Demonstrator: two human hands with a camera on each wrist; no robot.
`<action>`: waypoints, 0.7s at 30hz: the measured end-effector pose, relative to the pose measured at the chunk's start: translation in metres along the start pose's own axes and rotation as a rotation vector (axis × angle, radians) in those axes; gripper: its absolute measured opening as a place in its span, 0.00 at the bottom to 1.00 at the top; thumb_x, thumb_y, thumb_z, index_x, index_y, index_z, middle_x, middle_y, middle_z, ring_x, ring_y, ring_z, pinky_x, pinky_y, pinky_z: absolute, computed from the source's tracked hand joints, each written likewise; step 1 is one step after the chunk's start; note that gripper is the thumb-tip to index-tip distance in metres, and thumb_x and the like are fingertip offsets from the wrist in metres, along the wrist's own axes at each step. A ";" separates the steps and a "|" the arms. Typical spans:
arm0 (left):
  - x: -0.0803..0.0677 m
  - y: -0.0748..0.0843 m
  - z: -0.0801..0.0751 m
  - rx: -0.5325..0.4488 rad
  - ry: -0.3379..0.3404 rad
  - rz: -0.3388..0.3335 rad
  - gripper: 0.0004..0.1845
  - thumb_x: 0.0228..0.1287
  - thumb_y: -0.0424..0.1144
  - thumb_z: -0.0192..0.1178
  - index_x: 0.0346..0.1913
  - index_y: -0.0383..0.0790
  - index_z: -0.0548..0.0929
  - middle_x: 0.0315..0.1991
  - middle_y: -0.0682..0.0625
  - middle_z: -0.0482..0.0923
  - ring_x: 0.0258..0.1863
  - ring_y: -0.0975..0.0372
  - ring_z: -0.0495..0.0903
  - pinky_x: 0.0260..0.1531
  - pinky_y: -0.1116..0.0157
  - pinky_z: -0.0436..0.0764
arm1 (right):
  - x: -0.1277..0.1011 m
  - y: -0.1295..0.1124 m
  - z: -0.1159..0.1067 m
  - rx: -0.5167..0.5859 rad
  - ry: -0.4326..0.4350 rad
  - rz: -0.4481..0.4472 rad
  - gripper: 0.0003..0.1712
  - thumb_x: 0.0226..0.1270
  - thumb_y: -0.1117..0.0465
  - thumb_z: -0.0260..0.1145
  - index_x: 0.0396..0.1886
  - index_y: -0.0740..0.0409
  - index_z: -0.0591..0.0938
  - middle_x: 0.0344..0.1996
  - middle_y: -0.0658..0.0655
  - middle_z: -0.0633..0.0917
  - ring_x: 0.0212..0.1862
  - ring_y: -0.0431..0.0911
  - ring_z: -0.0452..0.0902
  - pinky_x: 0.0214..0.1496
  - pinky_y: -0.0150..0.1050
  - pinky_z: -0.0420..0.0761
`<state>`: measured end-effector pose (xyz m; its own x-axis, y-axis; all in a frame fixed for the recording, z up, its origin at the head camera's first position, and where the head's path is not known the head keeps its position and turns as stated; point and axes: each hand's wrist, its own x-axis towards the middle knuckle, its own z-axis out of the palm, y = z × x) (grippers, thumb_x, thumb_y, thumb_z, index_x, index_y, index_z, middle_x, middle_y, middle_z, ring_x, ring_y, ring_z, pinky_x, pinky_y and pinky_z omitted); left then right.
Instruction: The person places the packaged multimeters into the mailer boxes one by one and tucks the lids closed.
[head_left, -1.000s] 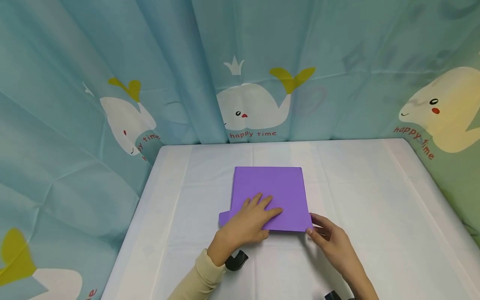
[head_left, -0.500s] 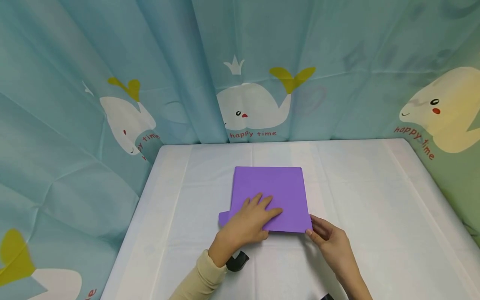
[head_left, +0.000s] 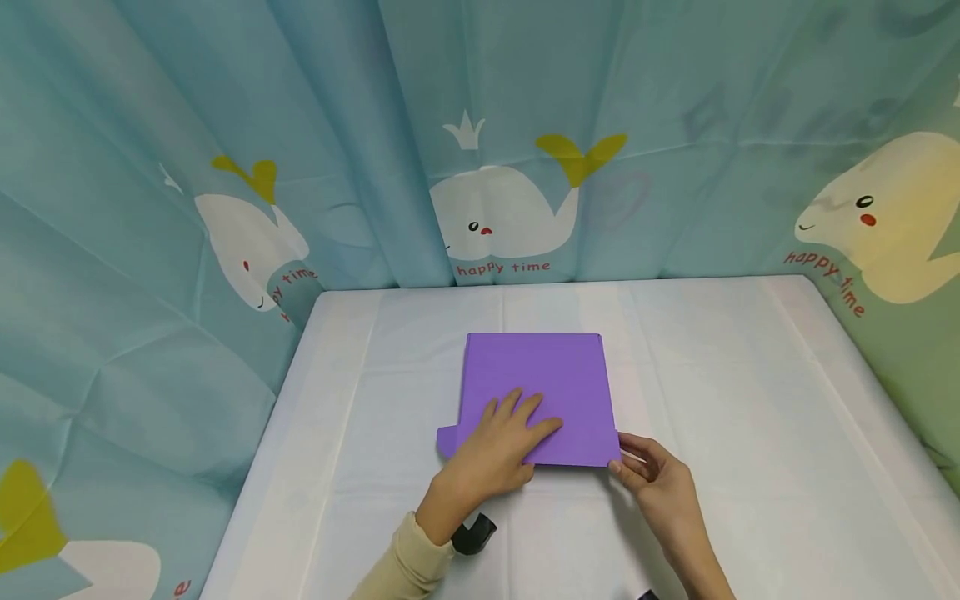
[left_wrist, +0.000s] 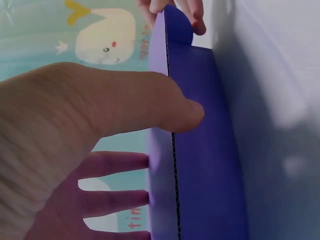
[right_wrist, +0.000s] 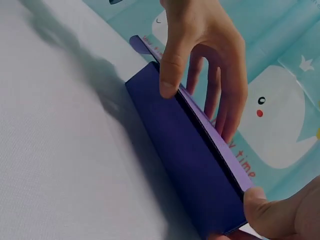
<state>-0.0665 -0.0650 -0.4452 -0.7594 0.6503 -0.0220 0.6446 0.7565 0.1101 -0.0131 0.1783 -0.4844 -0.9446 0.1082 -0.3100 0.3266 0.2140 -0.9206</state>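
Observation:
A flat purple cardboard box (head_left: pixel 551 371) lies on the white table (head_left: pixel 750 433), with a small tab (head_left: pixel 446 437) sticking out at its near left. My left hand (head_left: pixel 498 446) lies on the lid's near-left part, fingers straight. In the left wrist view its thumb (left_wrist: pixel 165 107) presses the box's front wall (left_wrist: pixel 205 165). My right hand (head_left: pixel 647 472) pinches the near right corner. The right wrist view shows its thumb (right_wrist: pixel 275 210) against the front wall (right_wrist: pixel 185 165), and my left hand (right_wrist: pixel 205 45) at the far end.
Teal curtains printed with whales (head_left: pixel 502 212) close in the table at the back and on both sides. A black wrist mount (head_left: pixel 474 533) sits under my left forearm. White tabletop stretches around the box.
My right hand has drawn slightly closer to the box's near right corner. My left hand and the box stay where they were.

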 end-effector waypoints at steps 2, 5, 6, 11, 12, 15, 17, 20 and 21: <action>-0.001 0.000 0.002 0.009 0.018 0.002 0.36 0.59 0.40 0.74 0.72 0.57 0.76 0.75 0.44 0.70 0.76 0.42 0.68 0.69 0.39 0.75 | 0.000 0.000 0.001 0.000 0.001 0.010 0.29 0.70 0.68 0.70 0.70 0.62 0.77 0.67 0.66 0.81 0.50 0.24 0.82 0.52 0.21 0.82; -0.002 0.001 0.005 0.022 0.039 0.002 0.37 0.58 0.40 0.74 0.71 0.57 0.76 0.75 0.44 0.71 0.75 0.41 0.69 0.69 0.39 0.75 | 0.002 0.002 0.002 -0.011 0.000 0.016 0.29 0.70 0.69 0.70 0.70 0.61 0.77 0.67 0.66 0.81 0.50 0.24 0.82 0.51 0.21 0.82; -0.002 0.001 0.006 0.027 0.044 0.001 0.37 0.58 0.39 0.75 0.71 0.57 0.76 0.75 0.44 0.71 0.75 0.41 0.69 0.69 0.40 0.75 | 0.002 0.003 0.002 -0.013 0.000 0.014 0.29 0.70 0.69 0.70 0.69 0.60 0.77 0.67 0.66 0.82 0.50 0.24 0.83 0.51 0.22 0.83; -0.002 0.004 0.012 0.055 0.070 -0.012 0.37 0.57 0.39 0.75 0.71 0.58 0.76 0.74 0.44 0.71 0.75 0.41 0.70 0.67 0.40 0.76 | 0.004 0.005 0.004 -0.040 0.021 -0.006 0.28 0.68 0.71 0.70 0.67 0.61 0.77 0.61 0.67 0.85 0.46 0.26 0.84 0.48 0.24 0.84; -0.002 0.004 0.014 0.061 0.076 -0.013 0.37 0.58 0.38 0.75 0.71 0.58 0.76 0.74 0.44 0.70 0.74 0.41 0.70 0.67 0.40 0.77 | 0.005 0.005 0.004 -0.046 0.026 -0.009 0.28 0.68 0.72 0.71 0.67 0.61 0.77 0.60 0.68 0.85 0.46 0.26 0.84 0.47 0.24 0.84; -0.003 0.005 0.017 0.073 0.101 -0.010 0.37 0.58 0.37 0.75 0.71 0.58 0.75 0.74 0.44 0.71 0.74 0.41 0.70 0.66 0.39 0.77 | 0.005 0.005 0.004 -0.052 0.034 -0.017 0.28 0.67 0.73 0.71 0.66 0.62 0.78 0.58 0.68 0.86 0.44 0.28 0.84 0.47 0.24 0.85; -0.005 0.004 0.019 0.064 0.107 -0.012 0.36 0.60 0.38 0.75 0.71 0.58 0.74 0.75 0.44 0.70 0.75 0.42 0.69 0.68 0.40 0.76 | 0.005 0.005 0.004 -0.064 0.032 -0.019 0.28 0.67 0.72 0.71 0.66 0.61 0.77 0.58 0.67 0.86 0.45 0.28 0.84 0.47 0.24 0.84; -0.010 0.004 0.019 0.020 0.116 -0.041 0.34 0.64 0.44 0.74 0.72 0.58 0.74 0.76 0.45 0.69 0.77 0.44 0.68 0.70 0.42 0.74 | 0.004 0.005 0.003 -0.092 0.016 -0.018 0.28 0.69 0.68 0.72 0.67 0.60 0.77 0.61 0.66 0.85 0.47 0.27 0.82 0.49 0.23 0.84; -0.013 0.003 0.019 -0.008 0.129 -0.062 0.33 0.65 0.46 0.73 0.72 0.56 0.75 0.76 0.46 0.70 0.77 0.45 0.68 0.71 0.42 0.73 | 0.004 0.005 0.002 -0.104 0.009 -0.016 0.29 0.69 0.67 0.72 0.68 0.59 0.76 0.62 0.65 0.84 0.48 0.26 0.81 0.49 0.23 0.83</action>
<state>-0.0529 -0.0697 -0.4636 -0.8029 0.5880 0.0986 0.5961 0.7938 0.1202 -0.0151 0.1776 -0.4911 -0.9494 0.1125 -0.2932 0.3139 0.3154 -0.8955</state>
